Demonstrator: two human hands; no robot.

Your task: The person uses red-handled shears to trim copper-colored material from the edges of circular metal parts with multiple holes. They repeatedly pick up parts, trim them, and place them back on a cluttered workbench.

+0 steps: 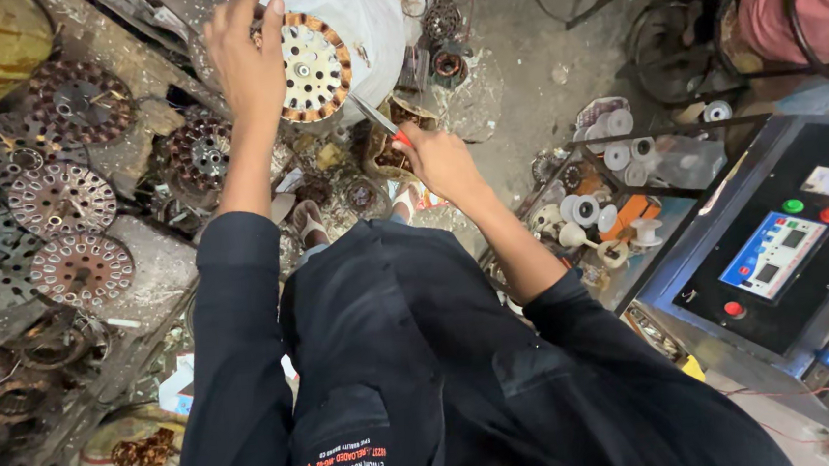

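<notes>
My left hand (pixel 245 54) grips the left rim of a round fan stator (pixel 315 66), a white perforated disc with copper windings around its edge, held up over a white sack (pixel 368 15). My right hand (pixel 438 157) is closed on the red handle of a pair of scissors or cutters (pixel 376 120), whose metal tip points up-left and reaches the stator's lower right edge. Both sleeves are dark, and my dark clothing fills the lower middle of the view.
Several rusty stator discs (pixel 62 202) lie stacked on a shelf at left. White thread spools (pixel 615 153) sit in a wire tray at right. A grey control box (pixel 781 253) with coloured buttons stands at far right. Scrap copper coils (pixel 372 192) litter the concrete floor.
</notes>
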